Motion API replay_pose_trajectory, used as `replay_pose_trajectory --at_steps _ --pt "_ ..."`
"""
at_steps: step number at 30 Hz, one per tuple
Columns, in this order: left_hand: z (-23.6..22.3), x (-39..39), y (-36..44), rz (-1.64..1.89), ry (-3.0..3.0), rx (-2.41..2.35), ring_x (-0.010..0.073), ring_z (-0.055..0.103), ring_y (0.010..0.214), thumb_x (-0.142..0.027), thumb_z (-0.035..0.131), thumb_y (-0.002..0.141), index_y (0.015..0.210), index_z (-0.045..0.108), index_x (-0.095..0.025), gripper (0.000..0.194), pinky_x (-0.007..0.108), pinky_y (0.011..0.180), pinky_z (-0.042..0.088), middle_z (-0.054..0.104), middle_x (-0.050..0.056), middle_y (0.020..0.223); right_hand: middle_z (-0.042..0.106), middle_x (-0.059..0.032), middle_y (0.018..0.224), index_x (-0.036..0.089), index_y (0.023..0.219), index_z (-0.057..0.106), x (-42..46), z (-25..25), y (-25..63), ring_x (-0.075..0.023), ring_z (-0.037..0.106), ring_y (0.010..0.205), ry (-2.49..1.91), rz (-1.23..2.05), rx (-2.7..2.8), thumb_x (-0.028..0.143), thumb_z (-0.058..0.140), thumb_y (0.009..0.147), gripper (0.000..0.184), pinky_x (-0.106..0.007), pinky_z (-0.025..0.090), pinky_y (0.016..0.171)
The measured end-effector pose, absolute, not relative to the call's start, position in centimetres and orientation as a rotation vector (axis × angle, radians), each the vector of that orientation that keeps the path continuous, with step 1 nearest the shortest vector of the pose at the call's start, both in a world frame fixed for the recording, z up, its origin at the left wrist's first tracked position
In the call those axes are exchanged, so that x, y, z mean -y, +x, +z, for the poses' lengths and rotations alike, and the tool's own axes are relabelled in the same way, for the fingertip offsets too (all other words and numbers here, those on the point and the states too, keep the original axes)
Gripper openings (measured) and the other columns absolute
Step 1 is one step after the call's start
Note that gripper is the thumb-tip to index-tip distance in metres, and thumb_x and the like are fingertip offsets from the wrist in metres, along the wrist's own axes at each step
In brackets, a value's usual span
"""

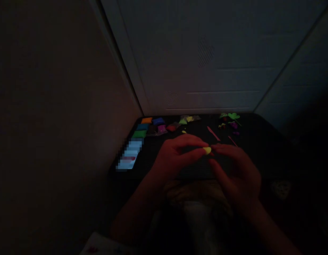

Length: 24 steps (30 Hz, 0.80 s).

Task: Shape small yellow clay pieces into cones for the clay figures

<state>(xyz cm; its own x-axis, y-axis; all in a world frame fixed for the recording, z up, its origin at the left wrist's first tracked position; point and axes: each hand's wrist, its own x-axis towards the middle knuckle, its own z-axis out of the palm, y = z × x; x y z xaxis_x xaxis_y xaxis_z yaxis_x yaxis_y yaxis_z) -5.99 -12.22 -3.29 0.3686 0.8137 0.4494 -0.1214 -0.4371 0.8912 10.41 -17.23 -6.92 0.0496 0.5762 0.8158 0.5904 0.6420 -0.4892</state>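
Note:
The scene is very dark. A small yellow lump of clay (206,150) sits between the fingertips of both hands, above a dark table (262,141). My left hand (177,156) pinches it from the left with thumb and fingers closed on it. From the right, my right hand (235,170) meets it, fingertips touching the lump and the other fingers curled loosely.
Coloured clay packets (146,127) lie in a row at the table's back left, beside a blurred-out card (129,156). More packets (189,119), pink modelling tools (213,133) and small green and purple clay figures (230,120) lie at the back. A white wall stands behind.

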Motion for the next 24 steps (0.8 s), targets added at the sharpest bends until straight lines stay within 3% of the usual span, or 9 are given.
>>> replay_pose_trajectory --at_steps 7,24 --pt "-3.85 12.28 -5.57 1.219 1.667 -0.593 0.0138 0.064 0.09 -0.019 0.072 0.073 0.084 0.074 -0.025 0.013 0.025 0.083 0.049 0.071 0.0 0.09 0.069 -0.0037 0.094 0.023 0.099 0.058 16.83 -6.52 10.37 -0.0208 0.065 0.095 -0.984 -0.25 1.643 0.014 0.068 0.074 0.028 -0.043 0.05 0.091" --pt "-3.96 12.65 -5.24 1.229 1.647 -0.646 0.0158 0.063 0.09 -0.023 0.071 0.073 0.084 0.074 -0.024 0.011 0.027 0.082 0.049 0.072 0.002 0.089 0.069 -0.0033 0.091 0.023 0.097 0.058 17.02 -6.61 10.26 -0.0206 0.065 0.092 -1.018 -0.187 1.624 0.012 0.066 0.073 0.027 -0.041 0.049 0.089"
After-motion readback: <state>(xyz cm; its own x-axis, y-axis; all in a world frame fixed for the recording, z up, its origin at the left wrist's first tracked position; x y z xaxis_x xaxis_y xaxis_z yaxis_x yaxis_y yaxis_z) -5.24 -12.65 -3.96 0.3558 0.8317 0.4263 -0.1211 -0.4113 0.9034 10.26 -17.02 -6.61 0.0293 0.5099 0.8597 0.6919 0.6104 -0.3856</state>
